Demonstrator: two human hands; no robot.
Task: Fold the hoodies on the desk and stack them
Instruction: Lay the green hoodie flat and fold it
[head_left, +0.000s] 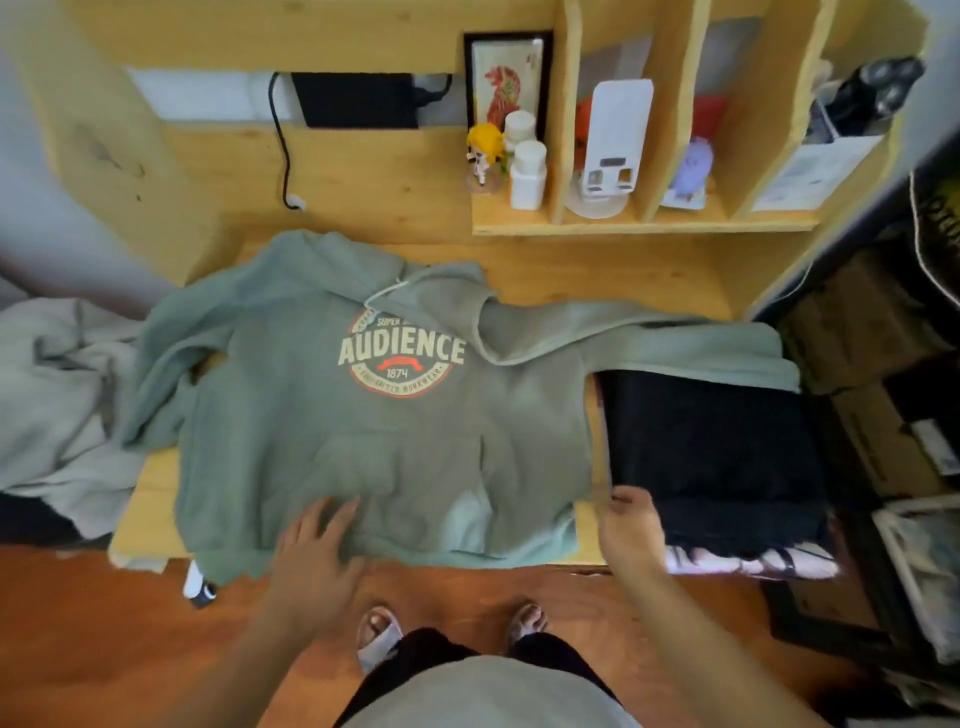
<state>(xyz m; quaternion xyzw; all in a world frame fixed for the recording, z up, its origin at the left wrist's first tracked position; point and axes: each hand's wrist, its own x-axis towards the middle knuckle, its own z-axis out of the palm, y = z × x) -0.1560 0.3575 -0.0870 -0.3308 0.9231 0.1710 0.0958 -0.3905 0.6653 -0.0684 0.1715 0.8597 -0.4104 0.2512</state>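
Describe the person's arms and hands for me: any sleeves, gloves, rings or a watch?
Both forearms are bare, with no sleeves reaching them. The left hand and right hand wear no gloves, and no rings, watch or wristband show. The picture is slightly blurred, so fine details could be missed.

Soft, even indoor light, moderately bright, strongest on the pale wooden shelf unit (644, 223) at top. No glare. Faint shadows only, under the sage-green printed hoodie (363, 415) hem and beside the folded dark navy garment (717, 447) (its folds lost in near-black). Strong wide-angle bending toward every edge. Slight blur throughout, heaviest in the corners and right margin.
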